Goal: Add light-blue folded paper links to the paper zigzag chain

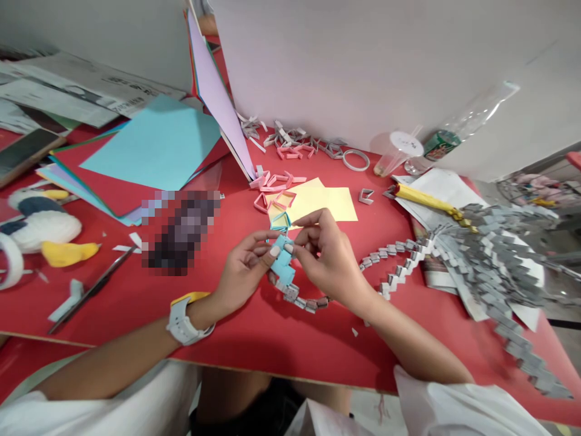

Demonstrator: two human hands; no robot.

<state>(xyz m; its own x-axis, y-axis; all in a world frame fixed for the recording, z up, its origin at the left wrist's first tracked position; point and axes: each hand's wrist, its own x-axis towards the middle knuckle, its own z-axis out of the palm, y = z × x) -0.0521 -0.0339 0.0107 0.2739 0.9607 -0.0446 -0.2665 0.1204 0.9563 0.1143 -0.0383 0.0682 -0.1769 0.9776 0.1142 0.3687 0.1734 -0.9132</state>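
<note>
A folded-paper chain crosses the middle of the red table. Its near end has light-blue paper links [284, 268], and grey newsprint links [309, 304] trail off to the right. My left hand [245, 266] pinches the blue end between thumb and fingers. From the other side, the thumb and fingertips of my right hand [324, 257] close on the same blue end. Just beyond my fingers lies a folded blue strip [280, 221]. Pink folded strips [276, 180] and yellow paper sheets [327, 203] lie farther back.
Coloured paper sheets [157, 142], a cutter [93, 293] and a white plush bird [43, 221] are at left. Grey folded strips [290, 134], a tape ring [356, 160], a lidded cup [399, 151] and a bottle [438, 148] stand along the wall. Bundled grey chains [485, 260] cover the right side.
</note>
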